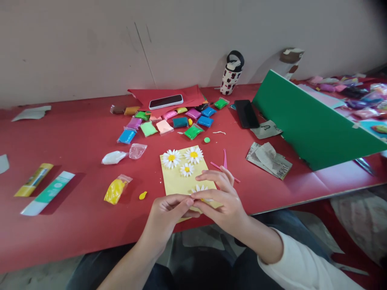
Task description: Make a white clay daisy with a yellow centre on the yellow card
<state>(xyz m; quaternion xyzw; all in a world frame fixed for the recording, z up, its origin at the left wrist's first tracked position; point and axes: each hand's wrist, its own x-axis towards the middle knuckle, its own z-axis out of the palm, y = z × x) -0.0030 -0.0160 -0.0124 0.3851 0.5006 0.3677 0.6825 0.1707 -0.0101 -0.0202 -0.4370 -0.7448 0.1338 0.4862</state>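
From my remote seat, the head camera looks straight down on a pale yellow card (178,181) lying on the red table cover (60,225). Three white daisies (171,158) sit finished on its upper half, yellow centres in place. A fourth daisy (200,188) lies at the lower edge, partly hidden by the person's hands. The left hand (165,213) curls in, its fingers (178,201) almost closed and meeting the right fingertips at the card's edge. The right hand (220,199) arches over the fourth daisy, nearly closed too — I cannot tell whether either hand is gripping or only pressing. Its centre is mostly covered. Nearby lie a yellow clay lump (142,195), an open packet of yellow clay (115,191) and pink modelling tools (224,159), with coloured clay packets (169,121) further off.
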